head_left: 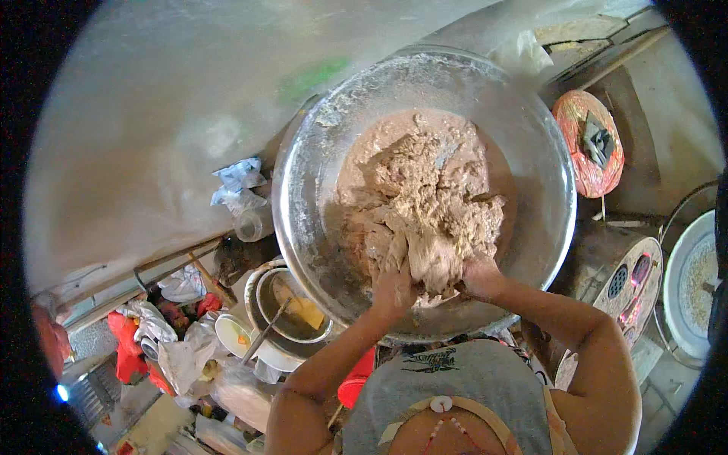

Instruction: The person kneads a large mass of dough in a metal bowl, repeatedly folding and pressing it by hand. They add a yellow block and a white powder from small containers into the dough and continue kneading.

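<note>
A wide, shiny metal basin [546, 216] stands before me, its inner wall streaked with pale flour or residue. In it lies a large, sticky mass of brown dough-like material [438, 193], wet and lumpy, with a smoother wet layer around its far side. My left hand [395, 278], smeared with the dough, grips the near left part of the mass. Dough hides most of the fingers of my right hand [480, 276], which holds the near right edge. Between the hands, a smooth fold of dough bulges towards me and looks blurred.
At left, a pot [264, 335] holds yellowish contents and a stick, beside plastic bags [187, 352]. A clear cup [248, 226] stands near the basin. On the right are a red plastic-wrapped bundle [574, 165], a stove with glowing holes [611, 310] and a pale basin [677, 284].
</note>
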Demonstrator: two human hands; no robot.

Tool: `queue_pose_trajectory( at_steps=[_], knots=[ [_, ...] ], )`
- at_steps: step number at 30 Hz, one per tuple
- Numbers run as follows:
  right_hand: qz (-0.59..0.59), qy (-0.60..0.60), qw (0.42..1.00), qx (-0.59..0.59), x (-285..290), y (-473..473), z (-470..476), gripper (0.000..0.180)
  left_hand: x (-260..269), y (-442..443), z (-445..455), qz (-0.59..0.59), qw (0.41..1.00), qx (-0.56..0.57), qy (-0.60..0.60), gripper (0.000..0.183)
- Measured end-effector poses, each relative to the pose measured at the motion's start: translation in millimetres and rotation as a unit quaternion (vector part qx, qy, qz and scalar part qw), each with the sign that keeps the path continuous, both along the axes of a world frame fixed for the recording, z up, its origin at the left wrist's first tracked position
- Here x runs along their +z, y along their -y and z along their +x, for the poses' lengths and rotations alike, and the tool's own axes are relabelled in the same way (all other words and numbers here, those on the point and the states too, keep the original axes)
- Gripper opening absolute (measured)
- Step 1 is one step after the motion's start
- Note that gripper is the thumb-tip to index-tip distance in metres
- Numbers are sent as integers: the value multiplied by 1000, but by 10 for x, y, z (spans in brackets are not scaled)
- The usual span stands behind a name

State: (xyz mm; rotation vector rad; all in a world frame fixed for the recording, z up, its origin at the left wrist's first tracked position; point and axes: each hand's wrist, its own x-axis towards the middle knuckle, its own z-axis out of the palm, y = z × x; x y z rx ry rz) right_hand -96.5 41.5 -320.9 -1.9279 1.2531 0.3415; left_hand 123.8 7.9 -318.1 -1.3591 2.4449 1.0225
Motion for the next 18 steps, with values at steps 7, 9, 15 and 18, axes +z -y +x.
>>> queue_pose_trajectory(
  at_steps=[7, 9, 15, 18],
  knots=[
    [62, -26, 996, -55, -899, -104, 19, 35, -993, 1, -198, 126, 971, -116, 164, 67],
    [59, -37, 991, -116, -1598, -6, 43, 32, -1338, 234, -372, 117, 973, -107, 170, 64],
    [24, 137, 839, -526, -2219, 839, -29, 34, -1430, 1074, -799, 103, 982, -13, 156, 56],
    [96, 125, 869, -470, -1255, 1026, -52, 34, -882, 1251, -692, 139, 984, 66, 90, 52]
  ],
)
